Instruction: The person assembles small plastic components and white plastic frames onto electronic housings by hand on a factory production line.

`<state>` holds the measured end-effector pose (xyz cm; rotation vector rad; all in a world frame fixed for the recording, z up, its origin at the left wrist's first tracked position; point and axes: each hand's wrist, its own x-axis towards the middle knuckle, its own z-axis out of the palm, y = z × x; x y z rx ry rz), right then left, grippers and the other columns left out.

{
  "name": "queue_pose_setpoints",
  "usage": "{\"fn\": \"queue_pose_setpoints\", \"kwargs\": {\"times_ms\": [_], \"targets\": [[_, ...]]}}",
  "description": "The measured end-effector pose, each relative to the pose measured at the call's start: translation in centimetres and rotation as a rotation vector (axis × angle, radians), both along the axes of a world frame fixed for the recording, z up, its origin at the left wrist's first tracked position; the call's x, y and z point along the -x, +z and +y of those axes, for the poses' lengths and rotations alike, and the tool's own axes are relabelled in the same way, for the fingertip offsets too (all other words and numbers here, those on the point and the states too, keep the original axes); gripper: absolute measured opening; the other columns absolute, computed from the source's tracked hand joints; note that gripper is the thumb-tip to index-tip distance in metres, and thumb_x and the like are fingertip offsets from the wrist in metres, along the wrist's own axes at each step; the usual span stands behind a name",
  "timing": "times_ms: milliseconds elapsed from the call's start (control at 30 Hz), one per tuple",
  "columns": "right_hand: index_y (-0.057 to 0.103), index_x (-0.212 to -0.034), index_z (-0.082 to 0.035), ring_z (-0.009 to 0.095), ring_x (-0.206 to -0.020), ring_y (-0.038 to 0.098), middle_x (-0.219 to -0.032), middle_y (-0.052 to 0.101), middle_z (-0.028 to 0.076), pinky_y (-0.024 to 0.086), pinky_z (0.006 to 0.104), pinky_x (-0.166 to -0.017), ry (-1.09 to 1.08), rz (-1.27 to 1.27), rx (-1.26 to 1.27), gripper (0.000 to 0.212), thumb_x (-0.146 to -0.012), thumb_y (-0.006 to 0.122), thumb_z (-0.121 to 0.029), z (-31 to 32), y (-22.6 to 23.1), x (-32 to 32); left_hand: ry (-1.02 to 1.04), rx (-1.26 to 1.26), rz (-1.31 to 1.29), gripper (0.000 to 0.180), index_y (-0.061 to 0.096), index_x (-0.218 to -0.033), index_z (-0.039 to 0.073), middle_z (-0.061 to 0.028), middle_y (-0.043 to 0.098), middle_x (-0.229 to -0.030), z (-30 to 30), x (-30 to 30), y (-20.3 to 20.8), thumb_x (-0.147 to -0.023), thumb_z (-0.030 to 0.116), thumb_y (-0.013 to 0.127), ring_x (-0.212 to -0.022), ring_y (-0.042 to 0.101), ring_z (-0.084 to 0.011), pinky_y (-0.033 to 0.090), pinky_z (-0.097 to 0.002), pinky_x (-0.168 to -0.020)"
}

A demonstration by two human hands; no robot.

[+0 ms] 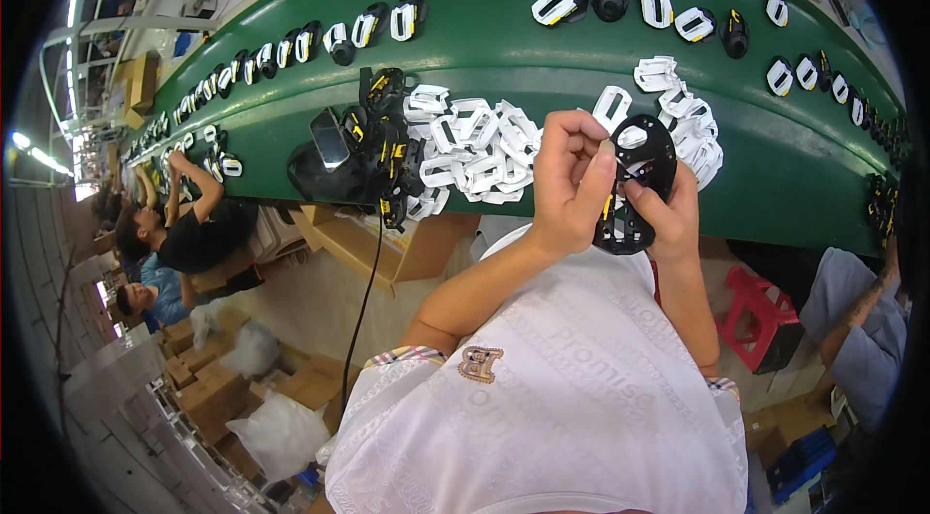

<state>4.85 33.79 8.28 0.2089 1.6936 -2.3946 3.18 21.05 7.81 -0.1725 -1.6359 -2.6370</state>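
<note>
Head: black housing point(635, 186) upright, lengthwise vertical

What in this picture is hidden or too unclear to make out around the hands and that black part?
- Head view: whatever the left hand pinches against the black plastic part is covered by its fingertips.
- The right hand sits mostly behind that part, so its grip is hidden.
- The white loop pieces overlap in a heap, so they are uncountable.
- Parts far along the green belt are too small to tell apart.
</note>
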Motion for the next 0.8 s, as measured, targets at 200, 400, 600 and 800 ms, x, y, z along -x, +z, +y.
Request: {"fn": "queue_pose_setpoints", "kwargs": {"times_ms": [200, 400, 600, 800], "targets": [[0.056, -0.100, 0.004, 0.008, -0.077, 0.054, -0.087, 0.060, 0.004, 0.043, 0.0226, -0.070, 0.065, 0.028, 0.013, 0.029, -0.072, 0.055, -0.001, -0.1, 0.5, 0.2, 0.010, 0.034, 0.022, 0.016, 0.035, -0.100, 0.001, -0.0047, 0.044, -0.084, -0.4, -0.4, 0.4, -0.088, 0.005, 0.045, -0.070, 0.042, -0.0045, 0.038, -0.0187, -0.061], [0.056, -0.102, 0.003, 0.008, -0.083, 0.053, -0.091, 0.059, 0.004, 0.042, 0.0231, -0.073, 0.028, 0.019, -0.110, 0.028, -0.076, 0.060, -0.007, -0.3, -1.0, 0.5, -0.131, 0.326, 0.008, 0.024, 0.046, -0.107, -0.002, -0.0042, 0.054, -0.073, -2.2, 2.1, -1.6, -0.085, 0.007, 0.052, -0.063, 0.050, -0.0059, 0.041, -0.0205, -0.055], [0.056, -0.104, 0.001, 0.012, -0.080, 0.056, -0.088, 0.061, 0.006, 0.044, 0.0242, -0.067, 0.301, 0.047, -0.353, 0.031, -0.081, 0.061, -0.019, 2.5, -6.6, 1.6, -0.628, 0.460, -0.344, 0.028, 0.048, -0.113, 0.000, -0.0086, 0.057, -0.100, -7.8, 6.4, -4.0, -0.085, 0.005, 0.053, -0.063, 0.060, -0.0110, 0.048, -0.0196, -0.045], [0.061, -0.097, -0.002, 0.015, -0.078, 0.059, -0.083, 0.063, 0.007, 0.046, 0.0280, -0.066, 0.134, 0.001, -0.743, 0.022, -0.079, 0.061, -0.015, 5.8, -13.6, 5.1, 0.146, 1.077, 0.056, 0.037, 0.043, -0.109, 0.001, -0.0169, 0.052, -0.105, -13.5, 14.2, -13.8, -0.075, -0.004, 0.056, -0.077, 0.062, -0.0279, 0.052, -0.0349, -0.060]]}}
